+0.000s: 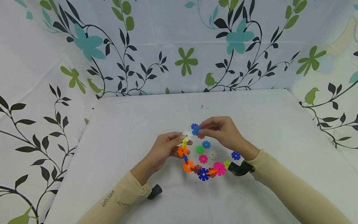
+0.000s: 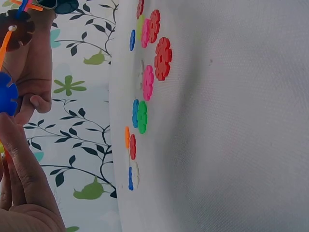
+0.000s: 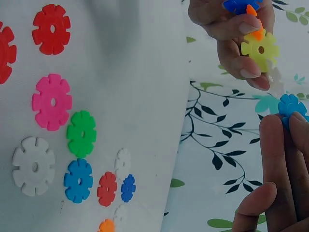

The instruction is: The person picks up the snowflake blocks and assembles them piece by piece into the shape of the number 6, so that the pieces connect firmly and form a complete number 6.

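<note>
A chain of interlocked flower-shaped plastic discs hangs in a curve from my left hand (image 1: 165, 146), which grips it near a yellow disc (image 3: 260, 50) and a white disc (image 1: 187, 135). Orange (image 1: 182, 151), dark blue (image 1: 203, 174) and pink (image 1: 219, 169) discs are among its links. Between thumb and fingers, my right hand (image 1: 223, 132) pinches a light blue disc (image 3: 291, 107) close to the white one. Whether those two are slotted together, I cannot tell. In the left wrist view, part of the chain crosses the left edge of the frame.
Loose discs lie on the white-covered table (image 1: 117, 124) below the hands, including green (image 3: 81, 134), pink (image 3: 52, 102), white (image 3: 34, 166) and red (image 3: 51, 30) ones. Black wrist-worn devices (image 1: 154, 192) sit at both wrists. A leaf-patterned cloth (image 1: 156, 40) hangs behind the table.
</note>
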`<state>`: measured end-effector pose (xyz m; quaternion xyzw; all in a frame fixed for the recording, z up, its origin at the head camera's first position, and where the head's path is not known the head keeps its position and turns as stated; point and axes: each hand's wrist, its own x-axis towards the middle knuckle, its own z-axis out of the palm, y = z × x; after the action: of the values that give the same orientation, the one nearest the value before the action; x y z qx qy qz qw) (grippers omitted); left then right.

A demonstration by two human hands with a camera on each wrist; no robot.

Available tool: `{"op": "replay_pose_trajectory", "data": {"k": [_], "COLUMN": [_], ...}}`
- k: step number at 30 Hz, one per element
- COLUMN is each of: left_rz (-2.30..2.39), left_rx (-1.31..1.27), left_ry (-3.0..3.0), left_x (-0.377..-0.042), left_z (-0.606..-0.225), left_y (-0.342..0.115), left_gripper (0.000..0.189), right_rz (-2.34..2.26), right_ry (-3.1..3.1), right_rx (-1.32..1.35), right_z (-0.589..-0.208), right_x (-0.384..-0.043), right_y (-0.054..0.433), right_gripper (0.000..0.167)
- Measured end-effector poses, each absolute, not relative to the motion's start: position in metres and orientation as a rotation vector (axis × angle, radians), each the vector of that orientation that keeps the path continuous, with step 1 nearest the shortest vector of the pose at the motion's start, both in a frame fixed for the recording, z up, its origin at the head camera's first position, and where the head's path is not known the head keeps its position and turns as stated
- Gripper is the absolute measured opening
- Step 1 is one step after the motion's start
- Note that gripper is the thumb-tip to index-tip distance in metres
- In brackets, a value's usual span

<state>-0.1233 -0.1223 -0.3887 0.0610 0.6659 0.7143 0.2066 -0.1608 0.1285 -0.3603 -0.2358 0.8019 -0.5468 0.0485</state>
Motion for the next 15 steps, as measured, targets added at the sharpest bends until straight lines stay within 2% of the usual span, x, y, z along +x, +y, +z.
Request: {"op": "replay_pose_trajectory", "data": {"k": [15], "left_rz": [1.986], "left_rx": [0.207], "left_ry": [1.851], "left_x": [-0.1238], "left_z": [-0.3903], "left_y": [-0.124], "left_gripper": [0.04], "right_rz": [-1.6], "right_ry": [2.525], "right_rx": [-0.789], "right_z": [-0.3611], "right_x": [-0.1577], "right_y": [0.1239], "right_gripper": [0.013]}}
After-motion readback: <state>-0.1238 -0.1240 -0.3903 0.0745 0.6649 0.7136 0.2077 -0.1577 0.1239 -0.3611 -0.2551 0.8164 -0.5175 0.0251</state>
